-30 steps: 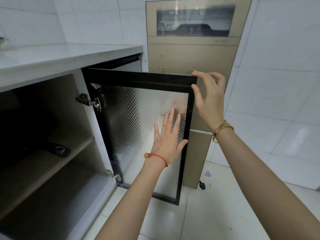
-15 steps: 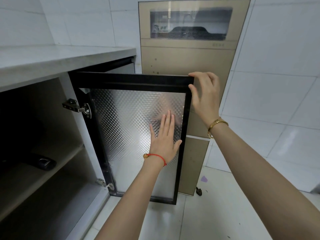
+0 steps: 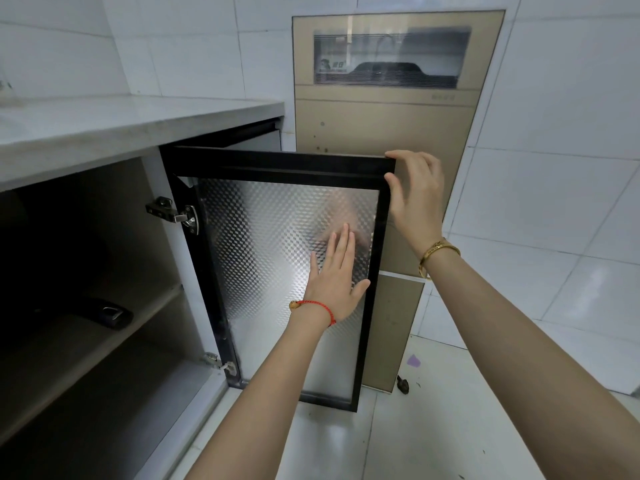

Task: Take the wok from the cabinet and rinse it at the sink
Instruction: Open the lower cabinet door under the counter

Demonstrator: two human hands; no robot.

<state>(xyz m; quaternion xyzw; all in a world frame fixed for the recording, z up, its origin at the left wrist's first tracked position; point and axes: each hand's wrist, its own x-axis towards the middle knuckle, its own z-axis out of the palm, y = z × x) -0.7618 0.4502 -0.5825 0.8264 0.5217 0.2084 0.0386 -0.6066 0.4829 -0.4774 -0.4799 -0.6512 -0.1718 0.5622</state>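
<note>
The cabinet door (image 3: 270,237), black-framed with patterned frosted glass, stands swung open under the counter. My left hand (image 3: 334,278) lies flat on the glass, fingers straight. My right hand (image 3: 415,199) grips the door's top right corner, fingers over the top edge and thumb on the frame. Inside the dark cabinet, a black handle (image 3: 110,315) with a metal ring rests on the middle shelf (image 3: 86,344); whatever it belongs to is hidden in shadow to the left.
A pale stone countertop (image 3: 121,129) runs above the cabinet. A tall gold-coloured appliance (image 3: 381,133) stands against the tiled wall just behind the open door. A small dark object (image 3: 402,384) lies on the white tiled floor by its base.
The door has stayed open with both hands on it. My view has shifted slightly, bringing the hinge and the black handle more into sight.
</note>
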